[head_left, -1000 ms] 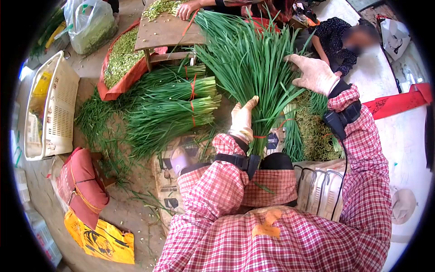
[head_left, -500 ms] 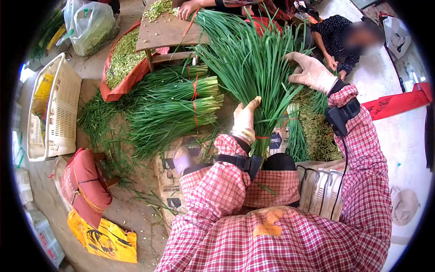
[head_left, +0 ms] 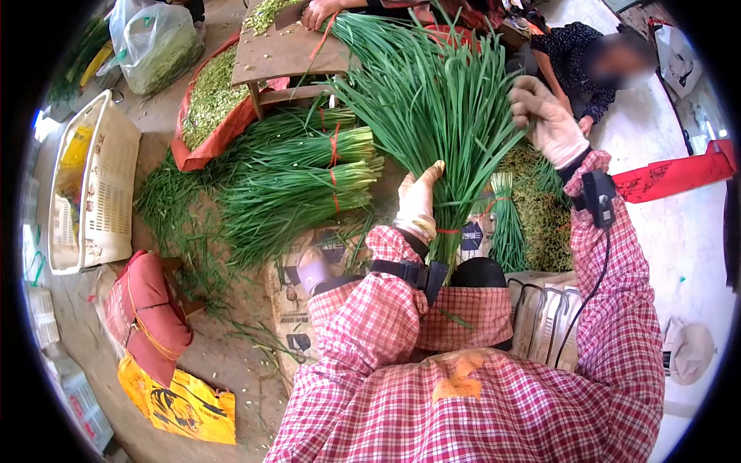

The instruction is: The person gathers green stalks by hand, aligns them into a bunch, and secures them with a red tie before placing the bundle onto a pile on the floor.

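Observation:
My gloved left hand (head_left: 419, 202) is wrapped round a large bunch of garlic chives (head_left: 440, 116) just above its red tie, and the long leaves fan out upward. By the leaf tips on the right side is my gloved right hand (head_left: 544, 119), its fingers curled in; whether a leaf is between them I cannot make out. Tied bundles of chives (head_left: 297, 193) lie on the floor to the left, cut ends facing right. A smaller tied bundle (head_left: 506, 224) lies to the right of the held bunch.
A wooden stool (head_left: 289, 54) stands ahead, with another person's hand (head_left: 318, 14) on it. A second person (head_left: 575, 65) sits at the upper right. A red sack of trimmings (head_left: 202, 96), a white crate (head_left: 108, 185) and a clear plastic bag (head_left: 158, 50) are on the left.
My right hand has moved up and to the right, away from the leaves' edge, and its fingers have curled in. My left hand keeps its hold on the chives.

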A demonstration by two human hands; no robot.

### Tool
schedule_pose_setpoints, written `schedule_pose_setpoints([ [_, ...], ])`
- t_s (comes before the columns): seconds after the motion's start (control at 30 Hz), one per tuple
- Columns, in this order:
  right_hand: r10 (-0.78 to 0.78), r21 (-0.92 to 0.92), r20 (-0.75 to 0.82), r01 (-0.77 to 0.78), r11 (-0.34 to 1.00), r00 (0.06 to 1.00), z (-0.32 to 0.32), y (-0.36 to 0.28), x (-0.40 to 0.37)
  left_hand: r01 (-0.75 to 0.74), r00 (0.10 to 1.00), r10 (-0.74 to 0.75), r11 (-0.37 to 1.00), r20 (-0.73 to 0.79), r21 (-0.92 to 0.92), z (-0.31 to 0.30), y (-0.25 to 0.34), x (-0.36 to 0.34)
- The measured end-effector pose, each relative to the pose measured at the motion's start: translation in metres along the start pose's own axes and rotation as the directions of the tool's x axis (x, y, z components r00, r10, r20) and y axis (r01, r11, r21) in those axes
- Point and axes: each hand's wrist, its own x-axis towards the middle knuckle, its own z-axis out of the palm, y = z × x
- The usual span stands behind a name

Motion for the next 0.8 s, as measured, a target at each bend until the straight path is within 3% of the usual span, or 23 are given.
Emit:
schedule_pose_setpoints([
  [0.13, -0.088, 0.060, 0.064, 0.085, 0.995, 0.994, -0.040, -0.043, -0.024, -0.035, 0.999, 0.035, 0.999, -0.015, 0.009, 0.001, 0.003, -0.004],
  [0.17, -0.072, -0.088, 0.032, 0.075, 0.993, 0.997, -0.046, -0.051, -0.029, -0.041, 0.999, 0.041, 0.999, -0.007, 0.004, -0.001, 0.003, -0.003],
  [0.23, 0.109, -0.585, -0.191, -0.202, 0.786, 0.976, -0.040, -0.067, -0.042, -0.043, 0.999, 0.043, 0.999, 0.020, 0.007, -0.004, 0.000, 0.000],
  [0.27, 0.151, -0.734, -0.293, -0.324, 0.598, 0.944, -0.025, -0.069, -0.044, -0.047, 0.998, 0.047, 0.999, 0.033, 0.008, -0.007, -0.002, 0.005],
  [0.3, 0.116, -0.768, -0.320, -0.329, 0.549, 0.940, 0.005, -0.070, -0.046, -0.056, 0.998, 0.055, 0.998, 0.020, 0.040, -0.013, -0.008, 0.013],
  [0.4, -0.084, -0.855, -0.115, -0.055, 0.516, 0.990, 0.050, -0.058, -0.037, -0.041, 0.999, 0.040, 0.999, 0.035, 0.029, -0.010, -0.004, 0.007],
  [0.43, -0.153, -0.944, -0.002, 0.048, 0.326, 0.988, 0.055, -0.055, -0.028, -0.057, 0.998, 0.056, 0.996, 0.027, 0.064, -0.012, -0.006, 0.009],
  [0.47, -0.071, -0.969, -0.001, 0.016, 0.245, 0.997, 0.066, -0.057, -0.020, -0.076, 0.997, 0.074, 0.992, 0.018, 0.097, -0.014, -0.009, 0.013],
  [0.53, 0.018, -0.989, 0.139, 0.140, -0.053, 0.990, 0.084, -0.054, -0.009, -0.103, 0.995, 0.104, 0.987, -0.002, 0.124, -0.014, -0.010, 0.015],
  [0.57, -0.071, -0.815, 0.534, 0.491, -0.306, 0.843, 0.072, -0.039, 0.007, -0.110, 0.994, 0.113, 0.986, -0.013, 0.121, -0.009, -0.007, 0.011],
  [0.6, 0.133, -0.813, 0.422, 0.439, -0.381, 0.897, 0.060, -0.035, 0.009, -0.116, 0.993, 0.120, 0.986, -0.022, 0.120, -0.005, -0.003, 0.006],
  [0.67, 0.116, -0.805, 0.480, 0.489, -0.335, 0.869, 0.052, -0.029, 0.009, -0.108, 0.993, 0.113, 0.988, -0.039, 0.106, 0.005, 0.007, -0.006],
  [0.7, 0.073, -0.973, 0.229, 0.229, 0.015, 0.971, 0.053, -0.033, 0.004, -0.100, 0.993, 0.104, 0.991, -0.047, 0.087, 0.007, 0.009, -0.010],
  [0.73, 0.126, -0.930, -0.040, -0.083, 0.359, 0.991, 0.058, -0.042, -0.002, -0.092, 0.994, 0.096, 0.993, -0.052, 0.069, 0.011, 0.012, -0.014],
  [0.77, 0.141, -0.746, -0.112, -0.177, 0.642, 0.984, 0.048, -0.051, -0.006, -0.093, 0.993, 0.098, 0.992, -0.060, 0.086, 0.014, 0.016, -0.018],
  [0.8, 0.048, -0.634, -0.102, -0.102, 0.766, 0.994, 0.043, -0.059, -0.012, -0.087, 0.995, 0.091, 0.994, -0.045, 0.067, 0.012, 0.014, -0.016],
])
